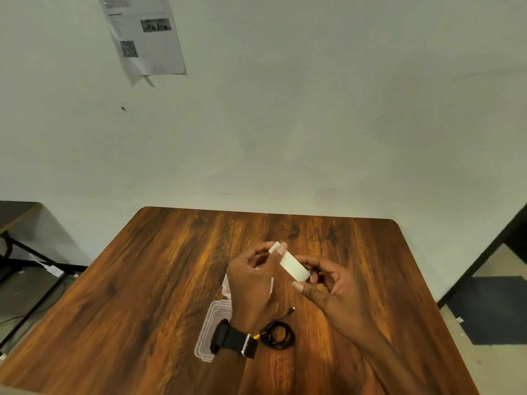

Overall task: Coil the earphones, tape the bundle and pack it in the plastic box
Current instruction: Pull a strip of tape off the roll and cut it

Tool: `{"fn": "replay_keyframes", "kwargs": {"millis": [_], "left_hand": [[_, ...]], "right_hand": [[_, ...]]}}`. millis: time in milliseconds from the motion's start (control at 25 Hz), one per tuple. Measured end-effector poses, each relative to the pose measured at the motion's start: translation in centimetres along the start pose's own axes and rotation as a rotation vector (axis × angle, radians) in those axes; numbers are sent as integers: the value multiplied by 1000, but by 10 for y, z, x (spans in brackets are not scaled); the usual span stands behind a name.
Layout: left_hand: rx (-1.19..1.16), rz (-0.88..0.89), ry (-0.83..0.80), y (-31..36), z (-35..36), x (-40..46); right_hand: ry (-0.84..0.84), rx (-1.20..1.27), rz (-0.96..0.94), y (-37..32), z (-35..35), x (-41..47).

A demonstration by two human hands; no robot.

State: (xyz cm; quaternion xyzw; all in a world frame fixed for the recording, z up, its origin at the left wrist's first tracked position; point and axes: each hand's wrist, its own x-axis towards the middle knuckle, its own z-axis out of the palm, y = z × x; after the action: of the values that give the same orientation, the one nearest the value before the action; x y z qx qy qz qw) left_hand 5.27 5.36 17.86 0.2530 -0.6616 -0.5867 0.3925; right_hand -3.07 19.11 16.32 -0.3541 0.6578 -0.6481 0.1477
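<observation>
Black earphones lie coiled on the wooden table, with the plug end trailing toward the far side. A clear plastic box sits just left of the coil, partly hidden under my left wrist. Above both, I hold a white strip of tape stretched between my hands. My left hand pinches its far end between thumb and fingers. My right hand pinches the near end, where the strip meets something small that I cannot make out behind my fingers.
A black watch is on my left wrist. The table butts against a pale wall with a printed sheet taped high on the left. Another table's dark frame stands at the left, and a dark frame and floor mat at the right.
</observation>
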Motion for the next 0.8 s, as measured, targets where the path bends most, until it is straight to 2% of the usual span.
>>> {"fn": "replay_keyframes", "kwargs": {"millis": [80, 120, 200, 320, 480, 600, 720, 800], "left_hand": [[-186, -351, -139, 1, -1, 6], [-208, -451, -206, 2, -3, 8], [-201, -513, -273, 6, -3, 6], [-167, -391, -299, 14, 4, -4], [-177, -77, -295, 22, 6, -13], [26, 193, -455, 17, -2, -15], [179, 257, -621, 19, -9, -19], [253, 296, -708, 23, -12, -21]], "right_hand": [[-83, -27, -19, -5, -2, 4], [-113, -46, -27, -6, -2, 5], [-97, -54, -28, -8, 0, 6], [27, 86, 13, -18, 3, 6], [92, 327, 123, -30, 4, 10], [134, 513, 304, -33, 2, 10], [160, 638, 493, -36, -3, 13], [163, 659, 546, -39, -5, 16]]}}
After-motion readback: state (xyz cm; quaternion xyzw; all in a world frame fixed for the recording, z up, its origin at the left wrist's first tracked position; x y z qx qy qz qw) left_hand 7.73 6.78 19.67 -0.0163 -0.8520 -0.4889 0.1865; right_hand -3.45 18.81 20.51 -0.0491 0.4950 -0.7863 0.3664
